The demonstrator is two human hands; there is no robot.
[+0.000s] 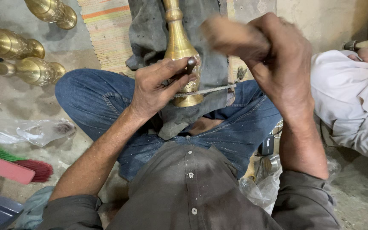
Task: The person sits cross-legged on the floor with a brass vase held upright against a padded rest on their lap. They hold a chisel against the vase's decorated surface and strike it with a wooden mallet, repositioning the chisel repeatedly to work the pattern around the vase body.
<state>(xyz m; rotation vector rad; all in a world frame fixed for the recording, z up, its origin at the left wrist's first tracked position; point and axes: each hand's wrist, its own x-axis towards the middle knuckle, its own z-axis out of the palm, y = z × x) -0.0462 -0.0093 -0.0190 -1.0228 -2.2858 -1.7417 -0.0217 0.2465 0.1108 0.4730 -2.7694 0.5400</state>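
Left hand [156, 87] pinches punch [191, 64] against vase [180, 47], long axis away from lap; right hand [273, 51] grips blurred mallet [231, 37] above-right.

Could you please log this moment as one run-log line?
left hand: holds dark punch on brass vase | right hand: raised, grips blurred wooden handle | vase: lies on grey cloth over lap

Sat cross-legged, both forearms bare, sleeves at elbows. Left hand [156, 87] low over lap, fingers curled, thumb and forefinger pinched closed around a thin dark rod. Right hand [273, 55] raised higher, fist clenched tight, wrist bent, leading edge motion-blurred. Hands near, not touching.
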